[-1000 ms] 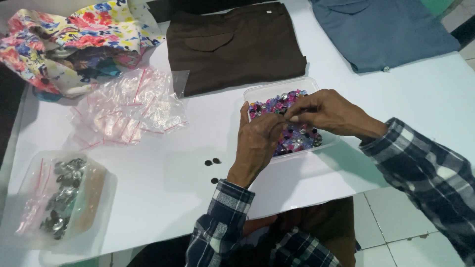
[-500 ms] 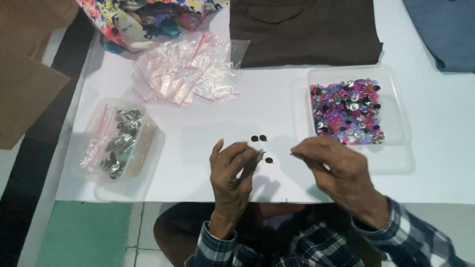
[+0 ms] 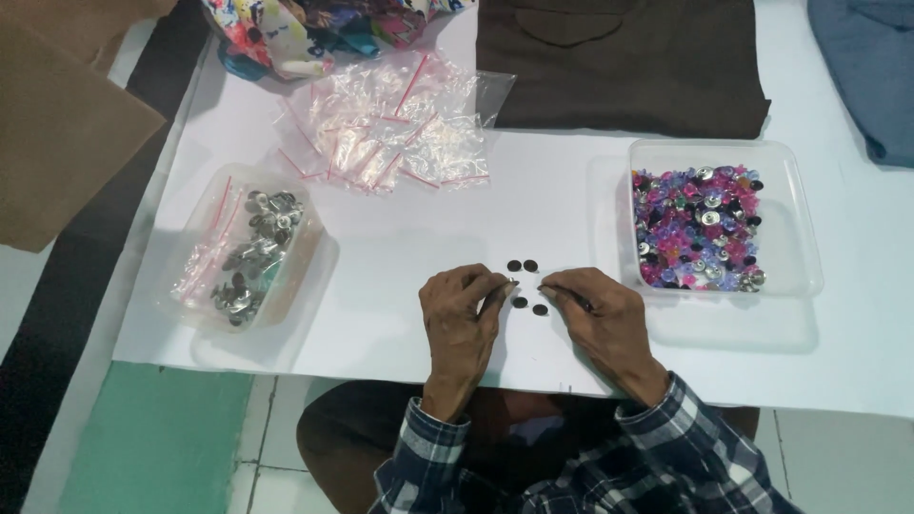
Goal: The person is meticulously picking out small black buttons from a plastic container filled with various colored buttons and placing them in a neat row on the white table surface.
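Observation:
Both of my hands rest low on the white table point(image 3: 400, 247), fingertips facing each other. My left hand point(image 3: 462, 319) pinches what looks like a small dark button at its fingertips. The fingers of my right hand point(image 3: 602, 319) are drawn together at the table top; anything between them is hidden. Several small dark buttons point(image 3: 522, 266) lie on the table just ahead of and between the fingertips. To the right of my right hand, a clear plastic tray point(image 3: 798, 205) holds a heap of purple, pink and silver buttons point(image 3: 700, 228).
A clear tray with metal buttons point(image 3: 249, 249) and small bags sits at the left. Empty zip bags point(image 3: 390, 133) lie behind it. Brown cloth point(image 3: 619, 67), blue cloth point(image 3: 871, 67) and floral fabric point(image 3: 314, 29) line the far edge. Brown cardboard point(image 3: 67, 124) is off the table's left.
My hands left the colourful button tray and came down to the table's near edge by the dark buttons. The view shifted left and downward.

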